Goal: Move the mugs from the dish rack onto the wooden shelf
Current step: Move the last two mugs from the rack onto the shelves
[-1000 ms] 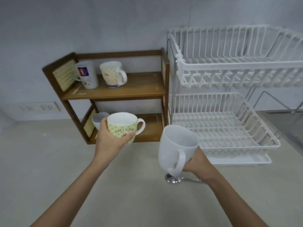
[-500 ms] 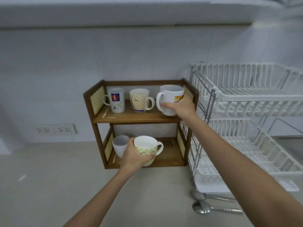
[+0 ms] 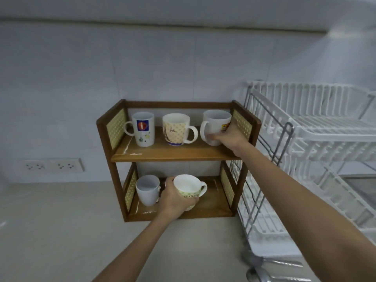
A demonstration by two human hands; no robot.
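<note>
My right hand [image 3: 225, 137] is wrapped around the lower body of a smooth white mug [image 3: 216, 126] with a small yellow and red print, sitting upright at the right end of the wooden shelf's [image 3: 173, 154] top board, mouth up, its looped handle pointing toward nine o'clock. My left hand [image 3: 175, 200] grips a rounder mug [image 3: 190, 189], pale green with dark lettering and a glossy white inside, on the bottom board; it tilts slightly toward me, and its handle points to three o'clock. Just at nine o'clock of it, touching my fingers, stands a plain white cup [image 3: 147, 189], tapered toward the base. On the top board, a straight-sided white mug with a blue and red square [image 3: 142, 129] stands at the left end with its handle toward nine o'clock, and a cream mug with a fine dotted pattern [image 3: 177, 129] stands in the middle with its handle toward three o'clock. The shelf is dark-stained wood with woven cane side panels [image 3: 116, 128]. At three o'clock of it stands the dish rack [image 3: 325, 139], white plastic slats on a grey metal frame. Metal spoons [image 3: 264, 269] lie on the pale counter [image 3: 50, 231] at five o'clock.
</note>
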